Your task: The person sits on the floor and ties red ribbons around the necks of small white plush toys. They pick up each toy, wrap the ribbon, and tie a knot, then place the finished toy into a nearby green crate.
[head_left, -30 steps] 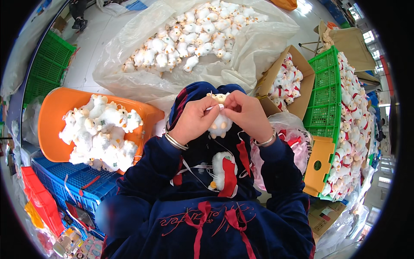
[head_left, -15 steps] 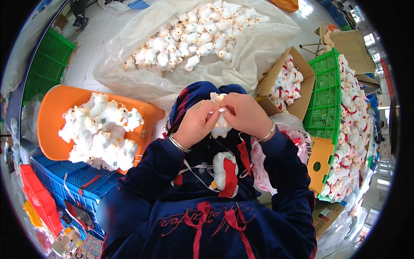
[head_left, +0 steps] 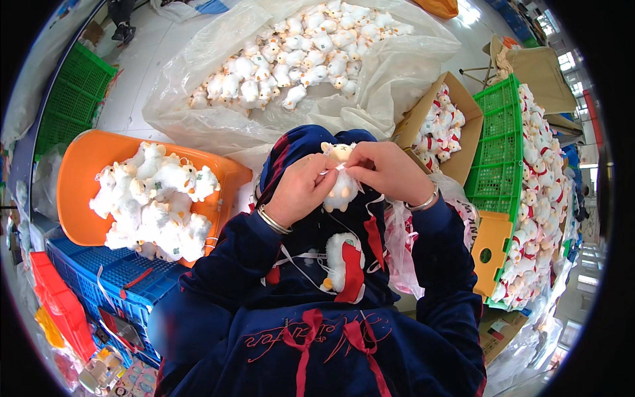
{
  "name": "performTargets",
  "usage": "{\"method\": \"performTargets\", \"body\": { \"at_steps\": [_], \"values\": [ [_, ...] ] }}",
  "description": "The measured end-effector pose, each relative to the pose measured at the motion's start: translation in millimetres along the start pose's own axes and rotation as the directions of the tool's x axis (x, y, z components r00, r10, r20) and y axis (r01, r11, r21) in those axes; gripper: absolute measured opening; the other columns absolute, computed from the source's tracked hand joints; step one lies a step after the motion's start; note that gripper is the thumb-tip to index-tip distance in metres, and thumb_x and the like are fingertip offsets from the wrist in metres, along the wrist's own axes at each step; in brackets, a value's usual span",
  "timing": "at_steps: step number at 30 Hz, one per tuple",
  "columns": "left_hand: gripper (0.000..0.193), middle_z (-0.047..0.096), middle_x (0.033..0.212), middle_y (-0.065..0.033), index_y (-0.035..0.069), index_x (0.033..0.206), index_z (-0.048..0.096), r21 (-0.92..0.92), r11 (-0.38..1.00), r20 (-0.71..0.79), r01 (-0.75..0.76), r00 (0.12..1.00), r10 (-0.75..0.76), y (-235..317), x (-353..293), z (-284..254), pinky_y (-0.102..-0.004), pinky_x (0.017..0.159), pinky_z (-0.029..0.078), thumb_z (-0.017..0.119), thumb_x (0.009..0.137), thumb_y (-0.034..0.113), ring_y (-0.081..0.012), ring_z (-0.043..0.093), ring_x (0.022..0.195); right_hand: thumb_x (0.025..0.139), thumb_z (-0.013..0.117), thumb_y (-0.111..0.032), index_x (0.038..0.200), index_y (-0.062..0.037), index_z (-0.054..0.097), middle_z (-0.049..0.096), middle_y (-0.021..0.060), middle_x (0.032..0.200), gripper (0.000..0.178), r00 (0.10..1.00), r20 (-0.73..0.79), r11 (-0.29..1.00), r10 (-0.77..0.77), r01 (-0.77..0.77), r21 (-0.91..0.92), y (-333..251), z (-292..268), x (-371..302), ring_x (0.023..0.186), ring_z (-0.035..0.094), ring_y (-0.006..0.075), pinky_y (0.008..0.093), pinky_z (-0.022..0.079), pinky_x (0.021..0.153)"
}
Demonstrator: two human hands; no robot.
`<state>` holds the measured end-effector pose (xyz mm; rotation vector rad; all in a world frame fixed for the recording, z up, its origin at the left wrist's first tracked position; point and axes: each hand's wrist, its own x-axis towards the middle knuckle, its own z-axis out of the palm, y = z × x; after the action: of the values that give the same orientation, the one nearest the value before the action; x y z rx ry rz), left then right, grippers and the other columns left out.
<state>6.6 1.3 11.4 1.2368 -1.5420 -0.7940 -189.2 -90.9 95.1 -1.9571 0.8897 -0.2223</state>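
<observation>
A small white plush animal [head_left: 340, 194] with a cream head rests upright on my lap, its face turned up between my hands. At its neck lies a thin white ribbon [head_left: 340, 167]. My left hand [head_left: 301, 188] pinches this ribbon from the left, thumb and forefinger together. From the other side my right hand [head_left: 391, 171] pinches it too, beside the neck. The exact grip of the fingertips is partly hidden. Closer to my body, a second white plush [head_left: 335, 261] with a red scarf [head_left: 353, 272] lies on my dark blue clothes.
An orange bin [head_left: 78, 192] of white plush toys stands left, by a blue crate [head_left: 86, 261]. Ahead spreads a big clear plastic bag [head_left: 178, 99] with many more. On the right are a cardboard box [head_left: 468, 142] and a green crate [head_left: 493, 142] of red-scarfed toys.
My right hand has moved slightly right, away from the left one, uncovering the plush's face and the ribbon at its neck. The left hand has barely moved.
</observation>
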Motion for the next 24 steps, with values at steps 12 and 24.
{"method": "performTargets", "body": {
  "at_steps": [12,24],
  "values": [
    [0.012,0.065,0.079,-0.0120,0.003,0.095,0.068,-0.061,0.992,0.052,0.109,0.993,-0.106,7.2,8.8,-1.7,-0.0351,0.060,0.048,0.069,0.096,0.014,-0.0242,0.063,0.066,0.092,0.076,-0.013,0.094,0.0008,0.067,0.060,0.0047,0.075,0.017,0.976,-0.218,0.989,0.011,0.021,0.144,10.2,26.2,-11.3,0.066,0.056,0.0132,0.0285,0.047,0.061],
    [0.016,0.065,0.074,-0.0131,-0.001,0.093,0.065,-0.128,0.981,0.080,0.147,0.987,-0.137,4.9,13.7,-5.2,-0.0322,0.059,0.049,0.066,0.098,0.014,-0.0194,0.062,0.062,0.098,0.068,-0.016,0.099,0.0004,0.071,0.061,-0.0067,0.080,0.017,0.973,0.120,0.809,0.198,-0.231,0.540,14.1,13.5,-9.6,0.072,0.051,0.0026,0.0222,0.043,0.064]
  ]
}}
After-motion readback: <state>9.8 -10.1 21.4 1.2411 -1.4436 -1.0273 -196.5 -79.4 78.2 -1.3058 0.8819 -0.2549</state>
